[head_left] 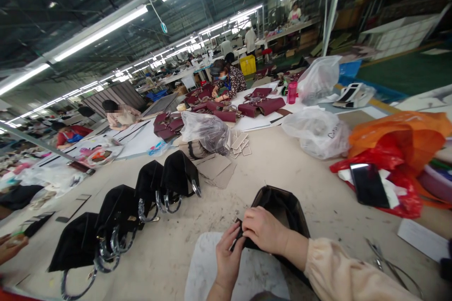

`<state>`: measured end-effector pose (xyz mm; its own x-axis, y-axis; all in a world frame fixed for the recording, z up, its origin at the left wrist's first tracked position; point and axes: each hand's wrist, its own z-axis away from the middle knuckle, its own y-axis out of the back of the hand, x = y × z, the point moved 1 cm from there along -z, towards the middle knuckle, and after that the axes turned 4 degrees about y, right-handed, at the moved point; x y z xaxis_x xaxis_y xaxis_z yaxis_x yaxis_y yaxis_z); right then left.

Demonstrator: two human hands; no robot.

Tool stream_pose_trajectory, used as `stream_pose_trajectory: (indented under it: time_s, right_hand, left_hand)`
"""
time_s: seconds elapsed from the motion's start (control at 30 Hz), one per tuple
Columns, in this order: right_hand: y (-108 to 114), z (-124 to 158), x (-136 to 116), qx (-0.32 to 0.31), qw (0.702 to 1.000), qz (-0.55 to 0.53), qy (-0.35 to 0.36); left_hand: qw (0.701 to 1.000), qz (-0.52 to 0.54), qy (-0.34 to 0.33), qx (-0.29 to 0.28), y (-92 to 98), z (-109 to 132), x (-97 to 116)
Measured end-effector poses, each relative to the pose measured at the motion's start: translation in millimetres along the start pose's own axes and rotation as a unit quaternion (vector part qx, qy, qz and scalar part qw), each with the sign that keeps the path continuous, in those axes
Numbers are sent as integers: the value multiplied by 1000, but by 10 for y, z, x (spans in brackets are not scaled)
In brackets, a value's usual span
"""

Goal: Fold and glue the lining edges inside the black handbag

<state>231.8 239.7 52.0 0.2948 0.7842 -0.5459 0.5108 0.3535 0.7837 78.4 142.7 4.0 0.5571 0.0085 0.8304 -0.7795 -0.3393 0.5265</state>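
A black handbag (282,207) lies open on the worktable right in front of me. My right hand (263,230) is closed over the bag's near edge, fingers curled round it. My left hand (228,258) pinches the same edge from below, thumb and fingers pressed on the black material. Both hands meet at the bag's rim, above a pale mat (208,268).
A row of several finished black handbags (141,197) stands to the left. A phone (369,186) rests on red and orange plastic bags (399,143) at right. Scissors (383,256) lie at lower right. Clear bags, cardboard pieces and maroon handbags (263,106) sit farther back, with other workers seated there.
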Motion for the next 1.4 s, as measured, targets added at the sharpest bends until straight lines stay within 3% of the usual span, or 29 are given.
stream_pose_trajectory:
  time_s: [0.2,0.43,0.73,1.07,1.4]
  right_hand:
    - [76,55,52,12,998,-26,64]
    - [-31,39,50,36,989,9,145]
    - [-99,33,77,45,991,33,125]
    - [59,61,34,37,992,4,117]
    - [-91,77,104,31,992,26,118]
  left_hand:
    - [1000,-2,5,7,4,-8,-25]
    - [1000,-3,6,-3,12,-3,-19]
    - [999,22,36,-18,-12,8,-48]
    - [998,40,53,4,-12,10,-73]
    - [996,51,69,-7,-4,5,6]
